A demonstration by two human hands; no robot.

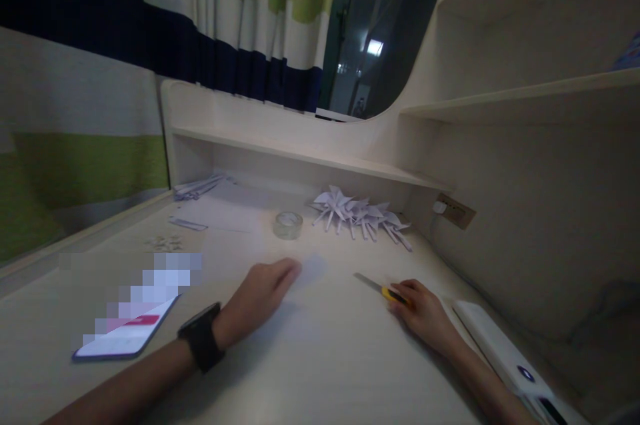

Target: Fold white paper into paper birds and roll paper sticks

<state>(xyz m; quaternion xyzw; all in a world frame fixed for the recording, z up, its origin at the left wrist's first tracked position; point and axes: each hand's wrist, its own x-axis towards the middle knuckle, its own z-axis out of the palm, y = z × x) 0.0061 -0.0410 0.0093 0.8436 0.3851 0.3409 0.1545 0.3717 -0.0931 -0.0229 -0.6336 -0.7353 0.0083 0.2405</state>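
Observation:
My right hand (pixel 423 315) is closed around a yellow and black utility knife (pixel 386 292), low over the desk. Its long blade is slid out and points to the upper left. My left hand (pixel 265 292), with a black watch on the wrist, is at the middle of the desk with its fingers curled together. Whatever those fingers may hold is hidden beneath them. Beyond the left hand stands a roll of clear tape (pixel 288 225). Several white paper pinwheels (pixel 350 210) on paper sticks lie in a row behind the knife.
On the left lies a lit phone (pixel 130 325), its screen partly blurred out. Small pale pieces (pixel 166 242), paper sheets (pixel 227 208) and rolled paper sticks (pixel 200 188) are behind it. A long white device (pixel 505 345) lines the right edge, below a wall socket (pixel 456 210).

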